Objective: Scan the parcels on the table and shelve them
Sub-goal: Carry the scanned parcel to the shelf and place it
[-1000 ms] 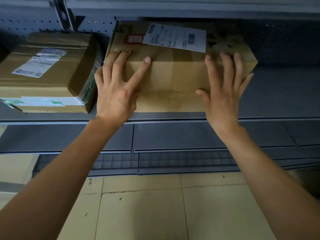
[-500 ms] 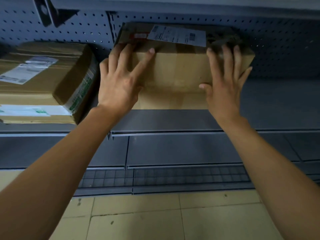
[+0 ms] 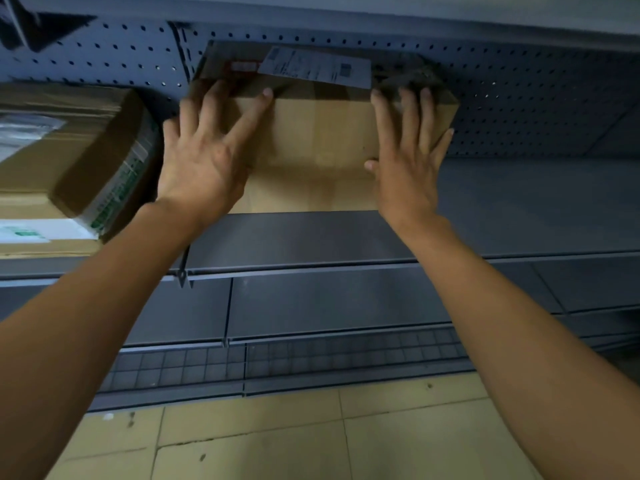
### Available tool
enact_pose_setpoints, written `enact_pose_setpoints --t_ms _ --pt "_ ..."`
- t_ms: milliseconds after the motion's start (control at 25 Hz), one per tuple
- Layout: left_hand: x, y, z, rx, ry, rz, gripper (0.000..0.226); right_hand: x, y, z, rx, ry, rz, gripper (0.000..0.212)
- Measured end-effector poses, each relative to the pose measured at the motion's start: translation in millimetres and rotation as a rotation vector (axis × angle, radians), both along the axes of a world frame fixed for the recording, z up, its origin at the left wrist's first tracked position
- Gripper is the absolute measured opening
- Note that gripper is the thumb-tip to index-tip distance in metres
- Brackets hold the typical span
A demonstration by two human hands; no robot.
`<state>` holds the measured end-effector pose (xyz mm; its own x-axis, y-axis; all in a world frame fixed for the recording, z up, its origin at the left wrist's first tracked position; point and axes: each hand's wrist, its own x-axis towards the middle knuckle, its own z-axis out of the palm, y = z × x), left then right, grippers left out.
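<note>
A brown cardboard parcel [image 3: 318, 147] with a white shipping label [image 3: 315, 67] on top stands deep on the grey metal shelf [image 3: 311, 240], its back against the perforated panel. My left hand [image 3: 204, 157] presses flat on the parcel's front left with fingers spread. Flat against the front right lies my right hand [image 3: 408, 157], its fingers straight and reaching the top edge. Both palms cover part of the front face.
A larger taped cardboard box [image 3: 69, 168] with labels sits on the same shelf to the left, close to my left hand. The shelf runs bare to the right [image 3: 536, 202]. Lower shelves [image 3: 329, 306] and a tiled floor [image 3: 277, 438] lie below.
Both hands have pushed the parcel back from the shelf's front edge to the rear panel. More bare shelf now shows in front of it.
</note>
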<state>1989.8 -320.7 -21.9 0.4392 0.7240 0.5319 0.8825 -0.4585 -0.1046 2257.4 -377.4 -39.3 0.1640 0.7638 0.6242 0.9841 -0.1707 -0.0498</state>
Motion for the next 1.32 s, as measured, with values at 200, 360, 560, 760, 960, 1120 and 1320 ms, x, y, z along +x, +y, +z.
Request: enact_pose_setpoints --t_ms 200,360,560,760,960,1120,1320 --pt "0.5 -11.0 7.1 -0.09 -0.027 -0.002 0.095 -1.2 -11.2 9.5 -0.048 0.052 0.058 0.096" --pt "1.8 -19.9 25.2 -0.172 -0.021 0.008 0.08 -2.3 -26.6 26.5 -0.176 0.078 0.113 0.095" --pt "1.5 -58.1 24.2 -0.162 -0.096 -0.018 0.069 -5.9 -71.4 25.3 -0.289 0.17 0.124 0.074" --pt "8.9 -117.7 33.5 -0.361 -0.222 -0.041 0.067 -18.7 -122.5 42.7 -0.361 0.273 0.202 0.06" --pt "-10.0 -173.7 75.5 -0.462 -0.324 -0.034 0.066 -41.9 -171.9 81.4 -0.373 0.336 0.274 0.057" --pt "-43.0 -217.4 108.8 -0.621 -0.364 0.021 0.062 -75.0 -201.5 111.7 -0.53 0.419 0.357 0.062" --pt "-97.1 -285.6 139.2 -0.755 -0.668 0.146 0.056 -140.9 -239.7 142.5 -0.626 0.755 0.51 0.054"
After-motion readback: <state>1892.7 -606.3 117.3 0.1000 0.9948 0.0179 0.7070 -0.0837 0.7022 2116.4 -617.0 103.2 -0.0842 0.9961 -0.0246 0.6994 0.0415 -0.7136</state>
